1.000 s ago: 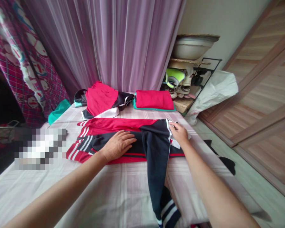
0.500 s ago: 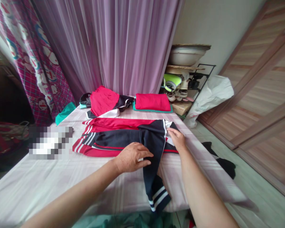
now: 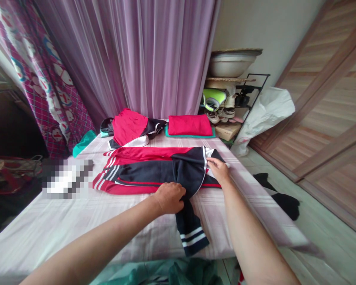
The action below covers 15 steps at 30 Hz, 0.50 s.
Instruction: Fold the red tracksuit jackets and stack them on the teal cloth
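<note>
Left hand [image 3: 171, 198] has curled tight round the sleeve [image 3: 188, 218]; right hand [image 3: 220, 171] pinches the jacket [image 3: 150, 171]; best keep it flat.

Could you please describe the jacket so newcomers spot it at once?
Before the purple curtain lies a pale checked cloth. On it, the left hand and right hand hold the red and navy jacket. Unlike the crumpled garment and folded bundle behind, it stretches a striped navy sleeve toward the viewer.

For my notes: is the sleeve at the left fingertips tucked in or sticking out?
Sticking out: the sleeve extends beyond the rest of the garment, striped cuff over the tablecloth.
</note>
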{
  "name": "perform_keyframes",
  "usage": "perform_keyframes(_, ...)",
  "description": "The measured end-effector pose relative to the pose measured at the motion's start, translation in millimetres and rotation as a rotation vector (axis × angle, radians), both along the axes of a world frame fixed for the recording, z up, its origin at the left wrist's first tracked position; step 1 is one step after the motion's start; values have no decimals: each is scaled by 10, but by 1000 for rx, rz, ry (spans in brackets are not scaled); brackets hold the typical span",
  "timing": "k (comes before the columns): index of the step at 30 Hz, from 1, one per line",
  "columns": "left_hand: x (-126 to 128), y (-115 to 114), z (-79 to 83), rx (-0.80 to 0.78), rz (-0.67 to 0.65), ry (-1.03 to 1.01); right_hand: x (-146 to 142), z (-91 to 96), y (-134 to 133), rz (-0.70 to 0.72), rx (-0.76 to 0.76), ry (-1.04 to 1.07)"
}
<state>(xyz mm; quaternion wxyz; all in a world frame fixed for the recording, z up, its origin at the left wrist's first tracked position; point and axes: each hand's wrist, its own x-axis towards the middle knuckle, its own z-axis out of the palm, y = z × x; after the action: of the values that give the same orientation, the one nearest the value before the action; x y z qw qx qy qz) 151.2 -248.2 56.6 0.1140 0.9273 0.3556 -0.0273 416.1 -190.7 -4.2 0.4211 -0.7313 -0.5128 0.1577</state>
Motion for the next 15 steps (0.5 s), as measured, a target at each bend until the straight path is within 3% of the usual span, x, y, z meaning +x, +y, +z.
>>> perform_keyframes(4,-251,223,136,-134,119,-100,-5,-5,12,4,38,24)
perform_keyframes(9,-798,738,563,-327,307,-351,25,-89,72,67,97,7)
perform_keyframes(12,-1123,1104,757,-125,480,-210,7,-125,84,109,145,-104)
perform_keyframes(15,-1404,1352,741,70,488,-26,-20,-142,79,133,163,-234)
